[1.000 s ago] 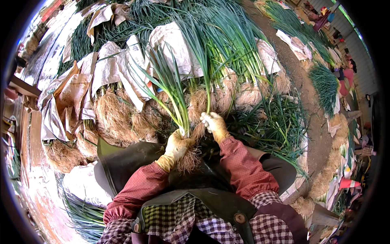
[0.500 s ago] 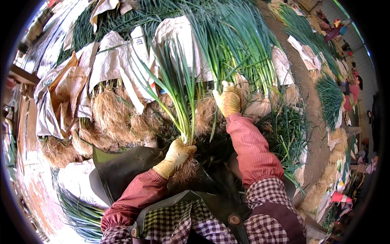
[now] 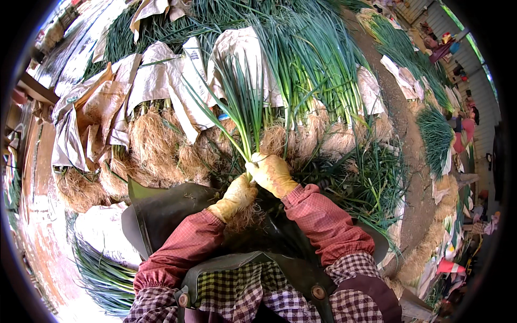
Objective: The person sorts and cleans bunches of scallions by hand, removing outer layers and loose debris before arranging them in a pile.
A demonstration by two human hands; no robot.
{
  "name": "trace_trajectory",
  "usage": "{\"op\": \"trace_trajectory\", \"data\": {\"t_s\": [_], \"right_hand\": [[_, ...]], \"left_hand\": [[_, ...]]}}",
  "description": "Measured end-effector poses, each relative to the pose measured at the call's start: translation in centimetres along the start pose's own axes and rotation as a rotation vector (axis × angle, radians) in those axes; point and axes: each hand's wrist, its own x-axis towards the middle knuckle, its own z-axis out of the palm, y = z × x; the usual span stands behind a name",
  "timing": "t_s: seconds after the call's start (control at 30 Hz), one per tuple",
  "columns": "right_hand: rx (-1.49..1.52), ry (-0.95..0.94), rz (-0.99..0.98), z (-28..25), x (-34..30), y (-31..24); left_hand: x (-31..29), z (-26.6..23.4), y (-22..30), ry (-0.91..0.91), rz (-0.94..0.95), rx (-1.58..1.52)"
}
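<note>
A bunch of green onions (image 3: 245, 121) stands upright over my lap, leaves pointing away from me. My left hand (image 3: 237, 198), in a yellow glove, is closed round its lower stems, with the pale roots hanging below. Just above it, my right hand (image 3: 271, 173), gloved the same, has its fingers closed at the stems of this bunch. Its fingertips are partly turned from view. Beyond my hands lies a thick row of green onions (image 3: 318, 70), roots toward me. White woven sacks (image 3: 237, 51) cover part of the row.
A dark apron (image 3: 183, 210) covers my lap. Loose green leaf trimmings (image 3: 366, 188) lie to the right, beside a bare dirt path (image 3: 412, 199). More green onions (image 3: 105, 277) rest at lower left by a white sack (image 3: 105, 234). People and further heaps show at the far right.
My right hand has come back from the row, moving left and toward me, to the stems above my left hand. My left hand keeps its hold on the bunch.
</note>
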Motion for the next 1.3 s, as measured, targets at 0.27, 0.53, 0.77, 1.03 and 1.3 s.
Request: {"op": "trace_trajectory", "data": {"t_s": [0.27,0.53,0.77,1.03,1.3], "right_hand": [[1.216,-0.172,0.615,1.5,-2.7,2.1],[-0.145,-0.545,-0.248,7.3,-3.3,12.6],[-0.749,0.602,-0.275,-5.3,7.8,12.1],[-0.525,0.447,0.115,-3.5,3.2,14.3],[0.201,0.605,0.177,-2.0,4.1,11.1]], "left_hand": [[-1.2,0.5,5.0,0.127,-0.151,-0.118],[-2.9,-0.3,10.9,0.033,-0.318,-0.930],[-2.6,0.0,11.3,-0.085,-0.383,-0.624],[-2.6,-0.4,12.2,0.053,-0.431,-0.590],[-1.5,-1.3,11.6,0.139,-0.220,-0.679]]}}
